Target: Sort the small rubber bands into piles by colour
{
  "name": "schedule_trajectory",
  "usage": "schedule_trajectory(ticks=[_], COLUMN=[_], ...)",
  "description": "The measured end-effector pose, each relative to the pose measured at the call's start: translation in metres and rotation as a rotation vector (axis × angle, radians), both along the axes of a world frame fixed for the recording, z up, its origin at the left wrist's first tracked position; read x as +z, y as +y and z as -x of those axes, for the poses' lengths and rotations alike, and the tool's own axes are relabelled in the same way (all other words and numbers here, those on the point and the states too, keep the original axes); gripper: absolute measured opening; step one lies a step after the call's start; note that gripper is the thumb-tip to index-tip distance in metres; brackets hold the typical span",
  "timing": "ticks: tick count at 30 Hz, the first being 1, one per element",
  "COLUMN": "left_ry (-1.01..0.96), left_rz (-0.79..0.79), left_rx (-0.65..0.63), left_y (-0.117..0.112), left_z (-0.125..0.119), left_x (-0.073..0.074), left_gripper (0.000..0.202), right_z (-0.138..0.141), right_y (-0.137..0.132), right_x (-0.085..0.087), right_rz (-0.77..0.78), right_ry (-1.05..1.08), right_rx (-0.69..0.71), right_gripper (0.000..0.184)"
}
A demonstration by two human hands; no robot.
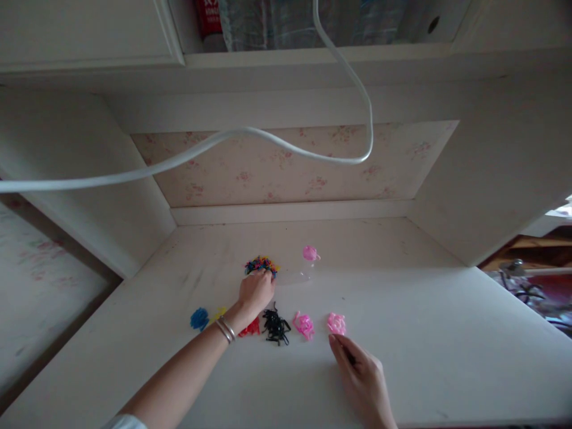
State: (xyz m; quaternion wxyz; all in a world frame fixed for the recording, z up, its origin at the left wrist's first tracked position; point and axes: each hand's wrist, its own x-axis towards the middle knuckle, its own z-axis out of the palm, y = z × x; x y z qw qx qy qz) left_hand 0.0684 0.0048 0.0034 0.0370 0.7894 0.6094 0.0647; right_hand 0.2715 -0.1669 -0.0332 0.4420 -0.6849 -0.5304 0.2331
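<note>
My left hand (257, 291) reaches to a mixed pile of small coloured rubber bands (261, 264), its fingers closed together at the near edge. What they pinch is hidden. My right hand (361, 372) is closed, thumb and forefinger pressed together just below a pile of light pink bands (336, 323). Anything in that pinch is too small to make out. Left of it lie piles of darker pink bands (304, 326), black bands (276, 325), red bands (250, 328), yellow bands (220, 313) and blue bands (199, 319). My left wrist and forearm partly cover the red and yellow piles.
A small clear bottle (307, 272) with a pink lid (310, 253) stands right of the mixed pile. The white tabletop (429, 357) lies between side panels (482, 155). A white cable (179, 159) hangs across the view, below an open shelf (313, 55).
</note>
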Motion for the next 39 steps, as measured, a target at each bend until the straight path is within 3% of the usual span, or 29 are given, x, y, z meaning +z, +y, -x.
schedule_trajectory(ticks=[12, 18, 22, 26, 33, 39], left_ry=[-0.042, -0.162, -0.265, -0.321, -0.28, -0.165], left_rz=[-0.004, -0.011, -0.027, -0.088, -0.315, -0.355], left_rx=[-0.006, -0.006, -0.049, -0.036, -0.012, 0.032], left_y=[-0.002, -0.004, -0.018, -0.046, -0.101, -0.118], left_z=[0.013, 0.03, 0.043, 0.059, 0.079, 0.08], left_x=[0.0, 0.008, 0.02, 0.025, 0.001, -0.023], left_gripper=[0.031, 0.028, 0.028, 0.026, 0.022, 0.019], right_z=[0.0, 0.0, 0.0, -0.001, -0.003, -0.003], right_y=[0.0, 0.0, 0.0, -0.001, -0.003, -0.001], right_x=[-0.002, -0.002, -0.001, 0.0, -0.002, -0.003], right_rz=[-0.01, -0.008, -0.004, 0.022, 0.08, 0.114], right_ry=[0.012, 0.0, -0.011, -0.006, -0.007, -0.026], right_rx=[0.006, 0.005, -0.001, -0.006, -0.006, -0.015], right_gripper=[0.04, 0.041, 0.042, 0.042, 0.043, 0.045])
